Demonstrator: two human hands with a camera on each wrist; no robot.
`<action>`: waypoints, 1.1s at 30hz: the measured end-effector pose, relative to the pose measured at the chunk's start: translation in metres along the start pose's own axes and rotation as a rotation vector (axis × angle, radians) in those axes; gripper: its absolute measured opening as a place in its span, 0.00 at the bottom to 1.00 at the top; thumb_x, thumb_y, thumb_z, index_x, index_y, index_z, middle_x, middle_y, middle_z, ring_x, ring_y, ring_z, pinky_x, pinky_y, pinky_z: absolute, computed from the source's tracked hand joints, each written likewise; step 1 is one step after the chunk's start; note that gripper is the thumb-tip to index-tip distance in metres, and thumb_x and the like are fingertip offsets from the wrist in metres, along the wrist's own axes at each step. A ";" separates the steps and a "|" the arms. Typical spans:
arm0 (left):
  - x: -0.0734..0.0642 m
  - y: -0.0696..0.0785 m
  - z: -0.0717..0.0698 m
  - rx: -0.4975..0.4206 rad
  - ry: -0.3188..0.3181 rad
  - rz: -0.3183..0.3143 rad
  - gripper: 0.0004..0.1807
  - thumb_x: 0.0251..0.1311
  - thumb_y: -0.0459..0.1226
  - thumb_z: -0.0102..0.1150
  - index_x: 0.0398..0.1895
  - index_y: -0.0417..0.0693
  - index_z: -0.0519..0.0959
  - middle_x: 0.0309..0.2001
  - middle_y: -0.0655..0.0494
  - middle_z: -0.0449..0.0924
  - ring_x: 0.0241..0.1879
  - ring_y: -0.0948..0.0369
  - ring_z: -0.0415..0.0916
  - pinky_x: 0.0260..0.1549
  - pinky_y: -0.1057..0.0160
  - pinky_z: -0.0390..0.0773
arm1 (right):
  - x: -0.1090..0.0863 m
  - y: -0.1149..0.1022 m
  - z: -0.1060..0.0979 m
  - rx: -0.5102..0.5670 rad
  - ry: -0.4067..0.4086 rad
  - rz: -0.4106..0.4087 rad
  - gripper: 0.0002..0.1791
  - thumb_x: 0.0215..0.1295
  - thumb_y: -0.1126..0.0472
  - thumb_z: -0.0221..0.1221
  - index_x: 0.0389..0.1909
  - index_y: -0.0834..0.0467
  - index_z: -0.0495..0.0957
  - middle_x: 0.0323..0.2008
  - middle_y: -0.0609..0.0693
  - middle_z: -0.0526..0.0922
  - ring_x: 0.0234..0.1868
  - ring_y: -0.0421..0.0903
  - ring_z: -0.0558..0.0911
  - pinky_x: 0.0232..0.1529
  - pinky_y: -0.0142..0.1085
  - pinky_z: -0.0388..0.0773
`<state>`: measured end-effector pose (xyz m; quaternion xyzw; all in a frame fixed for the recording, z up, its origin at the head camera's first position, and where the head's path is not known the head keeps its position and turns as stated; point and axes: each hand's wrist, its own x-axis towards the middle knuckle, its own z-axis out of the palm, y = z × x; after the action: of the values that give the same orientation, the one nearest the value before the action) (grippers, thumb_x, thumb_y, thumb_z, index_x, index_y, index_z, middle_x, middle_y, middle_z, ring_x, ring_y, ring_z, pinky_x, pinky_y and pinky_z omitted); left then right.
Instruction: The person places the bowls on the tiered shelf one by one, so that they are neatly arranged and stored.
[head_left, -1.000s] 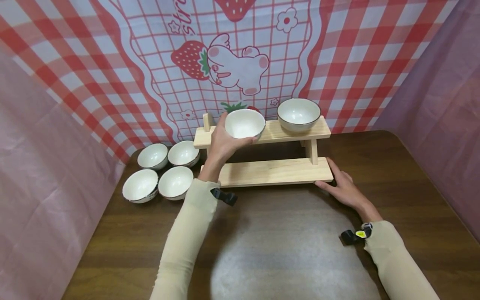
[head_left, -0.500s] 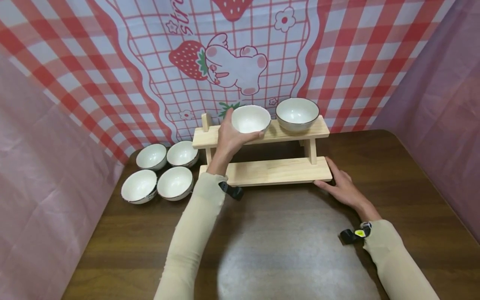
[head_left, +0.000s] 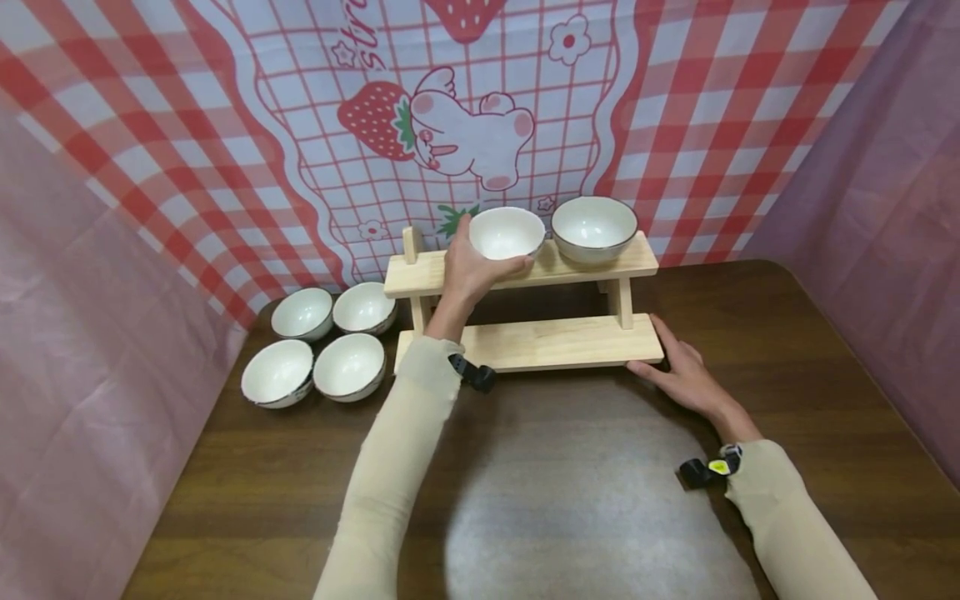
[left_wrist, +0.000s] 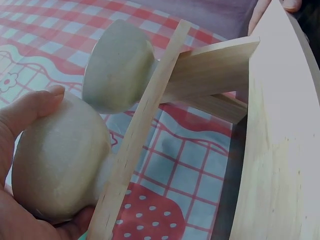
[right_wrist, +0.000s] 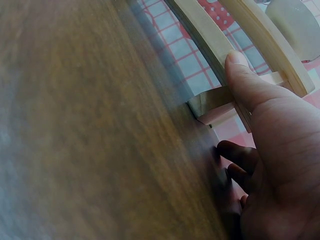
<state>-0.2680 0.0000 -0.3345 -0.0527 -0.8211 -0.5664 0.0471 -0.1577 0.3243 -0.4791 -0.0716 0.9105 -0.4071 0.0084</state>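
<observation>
My left hand (head_left: 474,271) holds a white bowl (head_left: 507,233) by its side, thumb in front and fingers at the left. The bowl is upright over the upper board of a two-tier wooden stand (head_left: 555,342); in the left wrist view its base (left_wrist: 102,175) meets the board's edge. To its right, a second white bowl (head_left: 595,227) with a dark rim sits on the same board, a narrow gap between them. My right hand (head_left: 688,377) grips the right end of the lower board, with the thumb (right_wrist: 240,70) against its edge.
Several white bowls (head_left: 349,367) stand grouped on the brown table (head_left: 570,500), left of the stand. An upright peg (head_left: 411,245) rises at the upper board's left end. Behind hangs a red-checked strawberry cloth (head_left: 480,133); pink cloth (head_left: 90,333) covers the sides.
My left hand has carried its bowl rightward and slightly back along the upper board, closer to the second bowl. The right hand has stayed at the stand's end.
</observation>
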 end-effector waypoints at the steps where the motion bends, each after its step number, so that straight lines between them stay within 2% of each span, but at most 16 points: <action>1: 0.000 0.000 0.000 0.000 0.002 -0.003 0.66 0.36 0.42 0.83 0.79 0.48 0.51 0.68 0.43 0.67 0.64 0.48 0.71 0.63 0.49 0.76 | 0.000 0.000 0.000 0.000 0.000 -0.001 0.52 0.68 0.48 0.61 0.81 0.57 0.38 0.78 0.67 0.51 0.73 0.71 0.56 0.68 0.70 0.45; 8: 0.004 0.000 0.004 -0.002 0.019 -0.024 0.66 0.36 0.41 0.84 0.80 0.50 0.51 0.70 0.43 0.66 0.66 0.47 0.69 0.64 0.49 0.75 | 0.000 -0.002 0.000 0.003 -0.001 -0.005 0.52 0.68 0.48 0.61 0.81 0.57 0.39 0.78 0.67 0.51 0.73 0.71 0.56 0.68 0.70 0.45; 18: 0.006 0.002 0.006 -0.002 -0.003 -0.045 0.68 0.38 0.42 0.83 0.81 0.52 0.47 0.73 0.43 0.62 0.69 0.47 0.66 0.66 0.48 0.73 | 0.000 -0.001 0.000 0.000 0.001 -0.009 0.52 0.68 0.48 0.61 0.81 0.57 0.38 0.78 0.68 0.51 0.73 0.71 0.56 0.69 0.70 0.43; 25: 0.009 0.001 0.007 0.006 0.000 -0.032 0.69 0.36 0.44 0.84 0.81 0.51 0.47 0.73 0.43 0.62 0.70 0.47 0.65 0.67 0.47 0.72 | -0.001 -0.001 0.000 0.008 0.002 -0.011 0.52 0.68 0.49 0.61 0.81 0.57 0.38 0.78 0.68 0.50 0.73 0.72 0.56 0.69 0.70 0.43; 33: 0.007 -0.001 0.006 -0.012 0.008 -0.012 0.69 0.35 0.43 0.85 0.80 0.54 0.48 0.71 0.43 0.64 0.68 0.47 0.67 0.66 0.47 0.73 | -0.001 -0.001 0.001 0.005 -0.004 -0.002 0.53 0.68 0.48 0.61 0.81 0.58 0.37 0.78 0.68 0.50 0.73 0.72 0.56 0.69 0.70 0.44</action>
<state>-0.2754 0.0059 -0.3371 -0.0456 -0.8177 -0.5719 0.0465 -0.1564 0.3230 -0.4786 -0.0735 0.9093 -0.4095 0.0101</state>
